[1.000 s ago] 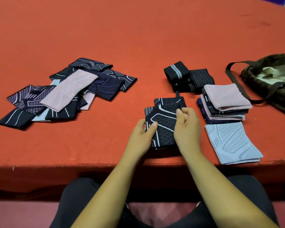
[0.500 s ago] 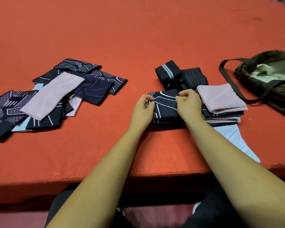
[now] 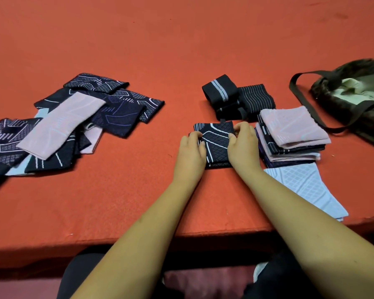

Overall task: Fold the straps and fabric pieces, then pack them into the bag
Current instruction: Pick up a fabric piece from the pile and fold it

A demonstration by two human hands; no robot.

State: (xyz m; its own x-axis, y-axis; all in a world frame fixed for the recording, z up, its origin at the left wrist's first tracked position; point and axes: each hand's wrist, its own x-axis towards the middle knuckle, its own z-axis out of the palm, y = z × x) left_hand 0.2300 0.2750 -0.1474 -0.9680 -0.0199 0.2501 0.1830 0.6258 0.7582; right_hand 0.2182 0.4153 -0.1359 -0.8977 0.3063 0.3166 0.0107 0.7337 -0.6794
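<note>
A dark navy fabric piece with white lines lies folded on the red table, between my two hands. My left hand pinches its left edge with curled fingers. My right hand pinches its right edge near the far corner. Right of it stands a stack of folded pieces with a pink one on top. A folded light-blue piece lies in front of the stack. Folded black straps sit behind. A pile of unfolded pieces lies at the left. The dark furry bag lies open at the far right.
The bag's dark strap loops over the table toward the folded stack. The table's near edge runs just in front of my lap. Bare red tabletop stretches beyond the fabric.
The dark piece was folded in half away from me and now lies shorter. Both hands moved from its near part to its far part and hold its side edges.
</note>
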